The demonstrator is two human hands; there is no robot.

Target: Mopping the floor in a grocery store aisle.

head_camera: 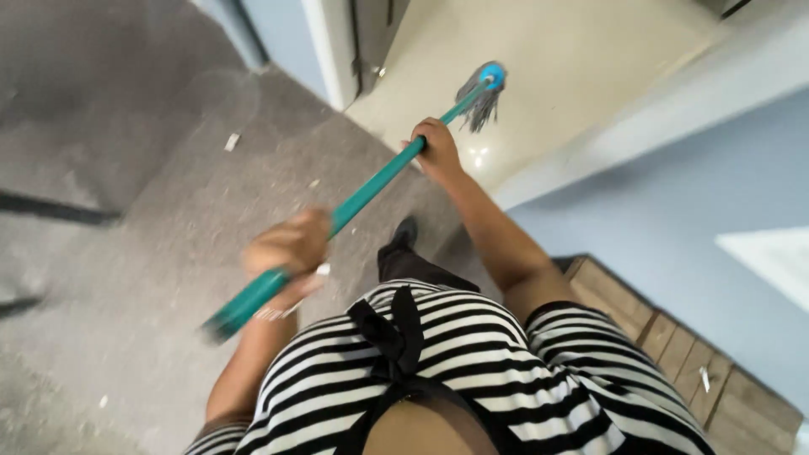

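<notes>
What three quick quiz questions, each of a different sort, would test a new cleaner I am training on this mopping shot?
1. True or false: both hands grip the teal mop handle.
2. Which hand is nearer the grey string mop head? A) left hand B) right hand
3. Fill in: the mop head is over the pale smooth floor, while the person stands on grey ____.

Key
1. True.
2. B, the right hand.
3. Carpet.
</notes>
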